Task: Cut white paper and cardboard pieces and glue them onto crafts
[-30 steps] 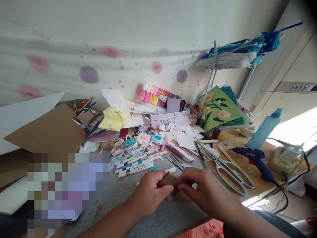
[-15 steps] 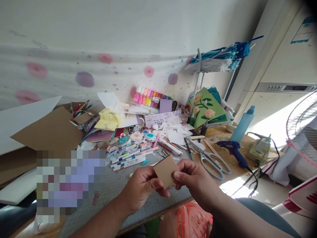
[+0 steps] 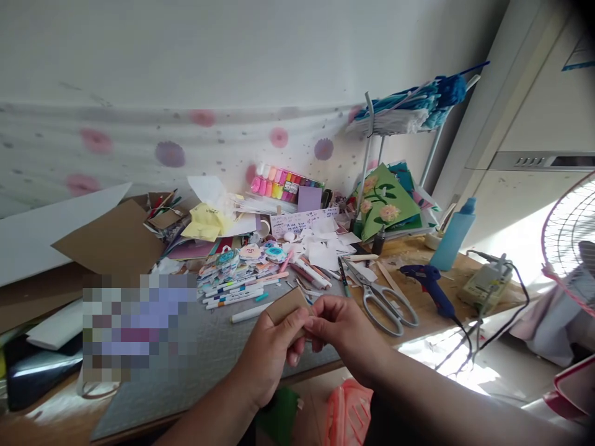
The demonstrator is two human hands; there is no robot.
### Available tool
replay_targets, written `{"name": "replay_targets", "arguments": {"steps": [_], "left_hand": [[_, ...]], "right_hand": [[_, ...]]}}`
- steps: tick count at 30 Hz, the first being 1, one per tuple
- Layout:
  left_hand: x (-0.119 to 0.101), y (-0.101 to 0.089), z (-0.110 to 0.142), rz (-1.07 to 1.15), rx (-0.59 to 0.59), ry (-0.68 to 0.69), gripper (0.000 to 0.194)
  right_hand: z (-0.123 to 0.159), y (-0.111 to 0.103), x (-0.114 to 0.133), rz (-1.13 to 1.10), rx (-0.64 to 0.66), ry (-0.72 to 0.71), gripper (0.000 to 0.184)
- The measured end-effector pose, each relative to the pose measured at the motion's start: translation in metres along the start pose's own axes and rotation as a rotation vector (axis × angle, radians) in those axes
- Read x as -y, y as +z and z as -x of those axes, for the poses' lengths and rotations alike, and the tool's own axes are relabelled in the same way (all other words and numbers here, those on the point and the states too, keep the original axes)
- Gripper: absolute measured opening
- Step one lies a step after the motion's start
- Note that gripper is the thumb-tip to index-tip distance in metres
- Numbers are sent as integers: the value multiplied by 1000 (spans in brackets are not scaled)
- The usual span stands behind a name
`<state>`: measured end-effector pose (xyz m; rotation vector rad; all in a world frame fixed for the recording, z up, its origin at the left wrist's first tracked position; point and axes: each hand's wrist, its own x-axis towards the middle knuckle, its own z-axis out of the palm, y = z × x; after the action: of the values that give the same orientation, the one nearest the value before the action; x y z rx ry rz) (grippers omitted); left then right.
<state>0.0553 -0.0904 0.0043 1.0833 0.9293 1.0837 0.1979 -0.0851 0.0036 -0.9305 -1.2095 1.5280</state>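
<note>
Between my hands is a small piece of brown cardboard (image 3: 287, 305), held over the front of the grey cutting mat (image 3: 204, 365). My left hand (image 3: 274, 350) grips its left and lower side, thumb on top and fingers curled beneath. At its right edge my right hand (image 3: 341, 325) pinches, fingertips close against the left thumb; much of the card's lower part is hidden by the fingers. Just beyond the card lie several markers (image 3: 237, 297) and a white capped pen (image 3: 251, 313). Large grey-handled scissors (image 3: 383, 303) rest to the right of my right hand.
A blue glue gun (image 3: 430, 288) with a cord lies right, near a blue bottle (image 3: 453, 235). Paper scraps (image 3: 323, 251) and decorated cutouts (image 3: 227, 260) crowd the middle. Large cardboard (image 3: 111, 238) leans left. A fan (image 3: 571, 229) stands right; a pink basket (image 3: 348, 412) sits below.
My hands have drawn closer together, and the cardboard is tilted flatter, more covered by my fingers. My left thumb now meets the right fingertips. The view has shifted slightly.
</note>
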Motion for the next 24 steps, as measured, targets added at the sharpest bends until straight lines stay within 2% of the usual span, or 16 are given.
{"name": "replay_targets", "arguments": {"steps": [5, 8, 11, 14, 16, 17, 21, 24], "left_hand": [[7, 0, -1, 2, -16, -32, 36], [5, -4, -1, 26, 38, -87, 37], [-7, -8, -9, 30, 64, -61, 36], [-22, -20, -29, -5, 40, 9, 33], [-29, -30, -46, -17, 21, 43, 32], [-29, -35, -55, -23, 15, 56, 31], [-13, -47, -82, -64, 32, 55, 32], [6, -53, -89, -110, 67, 37, 31]], "right_hand": [[2, -11, 5, 134, 153, 82, 43], [4, -14, 5, 212, 199, 35, 41], [0, -21, 6, 546, 181, -84, 32], [-9, -30, 3, 922, 115, -148, 21], [-15, -31, -3, 1049, 67, -154, 16], [-18, -30, -7, 1114, 53, -159, 19], [-27, -15, -21, 1355, 94, -198, 42], [-29, -9, -23, 1462, 188, -205, 45]]}}
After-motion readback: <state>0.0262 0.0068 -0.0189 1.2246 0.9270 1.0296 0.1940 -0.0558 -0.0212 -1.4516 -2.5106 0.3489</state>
